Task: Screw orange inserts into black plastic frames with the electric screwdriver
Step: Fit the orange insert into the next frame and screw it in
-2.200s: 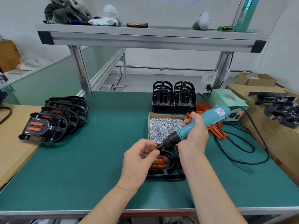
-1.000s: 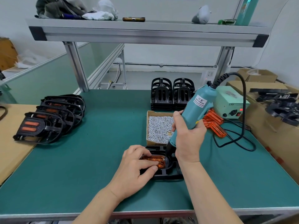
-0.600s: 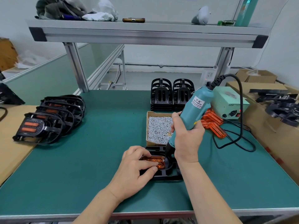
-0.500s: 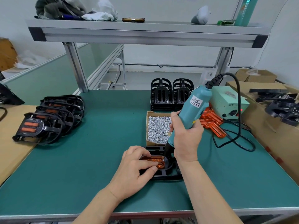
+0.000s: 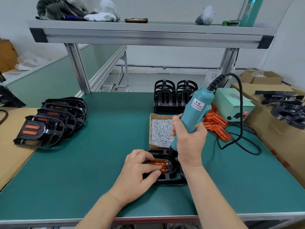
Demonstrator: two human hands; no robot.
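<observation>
While right fingers [image 5: 177, 129] grip the screwdriver [image 5: 196, 111], left fingers [image 5: 148, 167] spread atop translucent orange insert [image 5: 158, 162].

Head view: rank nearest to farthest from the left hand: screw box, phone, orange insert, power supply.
1. Orange insert, under the left hand fingers.
2. Screw box, just behind.
3. Power supply, back right.
4. Phone, high up, far back.

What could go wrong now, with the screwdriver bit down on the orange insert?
The electric screwdriver in the right hand leans, so its bit might slip and scratch the orange insert. The left hand presses the insert with fingers close to the bit; a slip may hit them.
</observation>
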